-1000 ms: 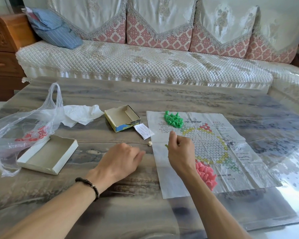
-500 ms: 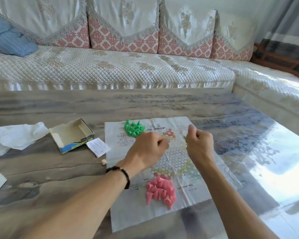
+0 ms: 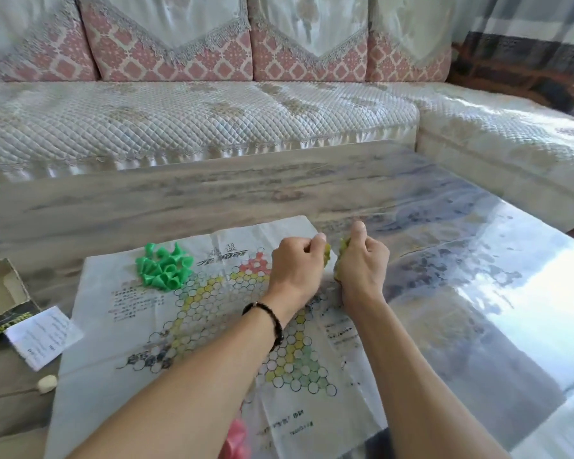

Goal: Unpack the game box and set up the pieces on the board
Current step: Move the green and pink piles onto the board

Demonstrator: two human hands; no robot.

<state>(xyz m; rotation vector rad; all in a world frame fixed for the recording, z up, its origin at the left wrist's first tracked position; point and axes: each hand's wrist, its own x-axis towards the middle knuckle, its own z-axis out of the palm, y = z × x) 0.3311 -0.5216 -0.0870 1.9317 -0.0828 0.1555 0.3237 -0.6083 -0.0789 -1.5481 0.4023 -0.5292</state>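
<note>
A paper game board [image 3: 212, 326] printed with a star of hexagon cells lies flat on the table. A pile of green cone pieces [image 3: 164, 267] sits on its far left corner. Pink pieces [image 3: 237, 438] show at the near edge, partly hidden by my left forearm. My left hand [image 3: 295, 270] and my right hand [image 3: 362, 263] are side by side over the board's far right corner, fingers curled, each gripping yellow-green pieces [image 3: 333, 256] between them. The open game box [image 3: 4, 299] lies at the left edge.
A small printed leaflet [image 3: 43, 336] and a tiny pale die-like item [image 3: 47, 383] lie left of the board. The glossy table [image 3: 444, 260] runs right and far. A quilted sofa [image 3: 193, 117] stands behind it and along the right.
The view has swung right and moved closer. Both hands moved from the board's near left to its far right corner and came together, now holding yellow-green pieces between them.
</note>
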